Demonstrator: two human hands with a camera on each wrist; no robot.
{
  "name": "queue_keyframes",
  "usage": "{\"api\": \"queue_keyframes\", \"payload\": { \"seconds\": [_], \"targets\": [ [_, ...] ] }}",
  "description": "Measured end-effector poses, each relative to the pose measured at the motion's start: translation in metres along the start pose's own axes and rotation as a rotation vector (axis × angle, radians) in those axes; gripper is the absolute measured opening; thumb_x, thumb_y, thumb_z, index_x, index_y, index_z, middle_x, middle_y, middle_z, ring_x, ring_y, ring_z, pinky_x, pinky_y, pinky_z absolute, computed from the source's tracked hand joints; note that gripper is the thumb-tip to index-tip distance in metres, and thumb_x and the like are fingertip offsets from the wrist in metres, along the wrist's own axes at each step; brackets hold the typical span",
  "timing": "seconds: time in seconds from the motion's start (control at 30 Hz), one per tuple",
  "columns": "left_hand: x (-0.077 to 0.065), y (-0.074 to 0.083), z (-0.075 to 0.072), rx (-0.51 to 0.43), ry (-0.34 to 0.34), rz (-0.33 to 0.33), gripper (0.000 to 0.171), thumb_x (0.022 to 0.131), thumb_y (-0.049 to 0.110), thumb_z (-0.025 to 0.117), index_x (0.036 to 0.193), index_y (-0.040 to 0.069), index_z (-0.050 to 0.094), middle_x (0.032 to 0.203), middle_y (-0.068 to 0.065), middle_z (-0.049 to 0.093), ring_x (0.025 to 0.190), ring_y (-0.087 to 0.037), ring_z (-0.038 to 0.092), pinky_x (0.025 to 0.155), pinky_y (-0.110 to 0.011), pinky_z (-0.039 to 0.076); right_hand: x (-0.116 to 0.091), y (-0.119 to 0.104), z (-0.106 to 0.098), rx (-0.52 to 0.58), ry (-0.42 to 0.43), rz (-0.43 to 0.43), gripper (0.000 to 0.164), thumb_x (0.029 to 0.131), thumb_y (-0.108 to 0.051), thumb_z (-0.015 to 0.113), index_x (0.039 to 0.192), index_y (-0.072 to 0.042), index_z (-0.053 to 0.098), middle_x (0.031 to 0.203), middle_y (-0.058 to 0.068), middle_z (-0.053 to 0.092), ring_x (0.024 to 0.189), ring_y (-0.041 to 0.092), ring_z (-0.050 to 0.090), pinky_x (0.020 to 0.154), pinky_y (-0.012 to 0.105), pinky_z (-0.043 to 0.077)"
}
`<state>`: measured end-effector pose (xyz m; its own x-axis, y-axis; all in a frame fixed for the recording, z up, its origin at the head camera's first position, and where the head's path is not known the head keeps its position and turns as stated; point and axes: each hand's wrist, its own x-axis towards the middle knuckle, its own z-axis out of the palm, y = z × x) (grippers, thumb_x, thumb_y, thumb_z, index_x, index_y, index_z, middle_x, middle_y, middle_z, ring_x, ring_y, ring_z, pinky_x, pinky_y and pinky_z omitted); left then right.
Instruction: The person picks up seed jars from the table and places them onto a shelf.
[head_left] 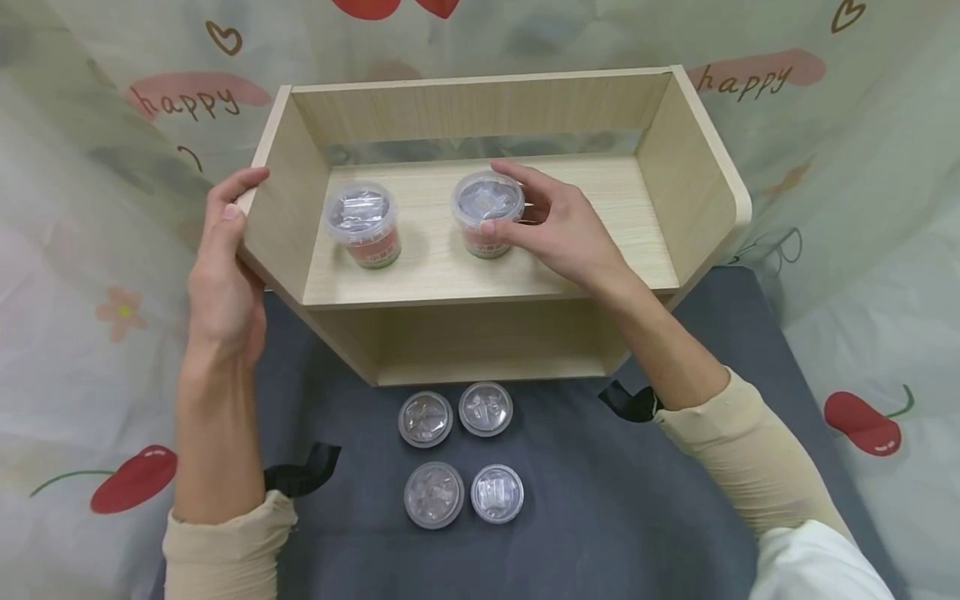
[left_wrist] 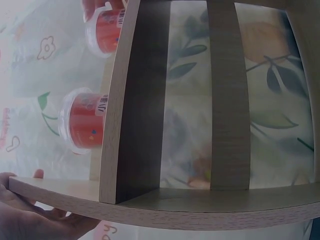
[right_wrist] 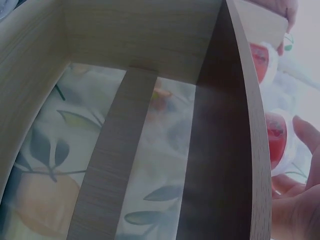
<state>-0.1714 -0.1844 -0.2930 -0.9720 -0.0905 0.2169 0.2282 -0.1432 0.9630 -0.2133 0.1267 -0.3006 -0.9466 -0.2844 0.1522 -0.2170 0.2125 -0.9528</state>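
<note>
A light wooden two-tier shelf [head_left: 480, 287] stands before me. Its left side panel is gripped by my left hand [head_left: 227, 275], thumb at the front edge; the left wrist view shows that hand [left_wrist: 35, 215] at the panel too. On the upper board, my right hand [head_left: 566, 221] holds a clear-lidded tub with red contents [head_left: 487, 212] between thumb and fingers. The tub's base is at the board. A matching tub [head_left: 365, 223] sits upright to its left, apart from both hands. In the right wrist view, thumb and fingers flank the held tub [right_wrist: 276, 142].
Several more lidded tubs, among them one at the lower left [head_left: 434, 495], stand in two rows on the dark grey cloth [head_left: 600, 500] before the shelf. A printed curtain [head_left: 112, 250] surrounds the table. Black straps [head_left: 303, 471] hang at both wrists.
</note>
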Motion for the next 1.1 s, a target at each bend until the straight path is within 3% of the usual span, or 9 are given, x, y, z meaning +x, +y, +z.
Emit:
{"api": "queue_keyframes", "payload": {
  "seconds": [0.5, 1.1],
  "targets": [
    [-0.001, 0.000, -0.001, 0.008, -0.001, 0.008, 0.039, 0.105, 0.027, 0.030, 0.136, 0.020, 0.052, 0.130, -0.009, 0.043, 0.109, -0.026, 0.045, 0.088, -0.043, 0.032, -0.007, -0.001, 0.003, -0.077, 0.027, 0.037, 0.087, 0.083, -0.020, 0.082, 0.155, -0.019, 0.034, 0.144, 0.005, 0.050, 0.123, 0.018, 0.057, 0.102, 0.031, 0.045],
    [-0.001, -0.002, 0.000, 0.029, 0.000, 0.017, 0.042, 0.105, 0.026, 0.028, 0.139, 0.021, 0.051, 0.133, -0.008, 0.041, 0.112, -0.025, 0.042, 0.091, -0.041, 0.029, -0.043, -0.001, -0.006, 0.033, 0.086, -0.005, 0.074, 0.086, -0.010, 0.078, 0.151, -0.015, 0.042, 0.145, 0.009, 0.051, 0.129, 0.025, 0.054, 0.105, 0.038, 0.044]
  ]
}}
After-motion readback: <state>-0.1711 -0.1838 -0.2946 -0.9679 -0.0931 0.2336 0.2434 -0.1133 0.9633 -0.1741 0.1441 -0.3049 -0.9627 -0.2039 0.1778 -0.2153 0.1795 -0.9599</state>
